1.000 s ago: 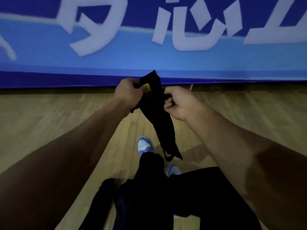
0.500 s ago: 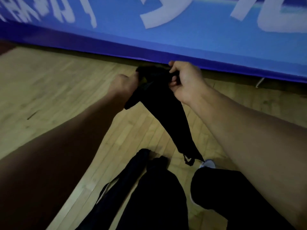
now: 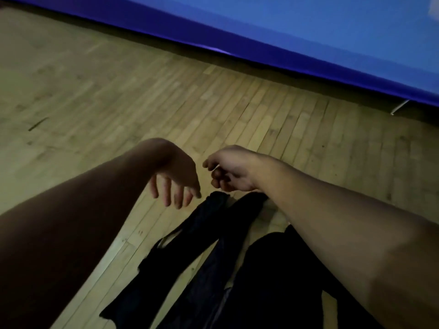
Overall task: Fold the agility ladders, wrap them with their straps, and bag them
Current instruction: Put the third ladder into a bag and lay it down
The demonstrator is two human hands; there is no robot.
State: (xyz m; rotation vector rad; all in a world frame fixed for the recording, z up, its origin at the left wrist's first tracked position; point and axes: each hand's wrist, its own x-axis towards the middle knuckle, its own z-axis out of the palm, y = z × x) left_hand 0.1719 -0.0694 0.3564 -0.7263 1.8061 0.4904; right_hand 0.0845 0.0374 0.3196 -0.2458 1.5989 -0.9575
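Note:
Both my hands hang empty over the wooden floor. My left hand point(image 3: 174, 180) points down with its fingers spread. Just to its right, my right hand point(image 3: 229, 170) has loosely curled fingers with nothing in them. Directly below them, a long black bag point(image 3: 190, 236) lies slanted on the floor, a strap loop at its side. A second dark bag point(image 3: 234, 233) lies next to it on the right. No ladder rungs or yellow parts show; what is inside the bags is hidden.
A blue padded wall banner point(image 3: 308, 27) runs along the far side, its lower edge meeting the wooden floor point(image 3: 118, 91). My dark trouser leg point(image 3: 285, 281) fills the lower right. A small dark mark point(image 3: 38, 124) lies on the floor at left.
Both hands were gripping a black bag at chest height; now they have let go and dropped lower, empty. The view has tilted down and to the left.

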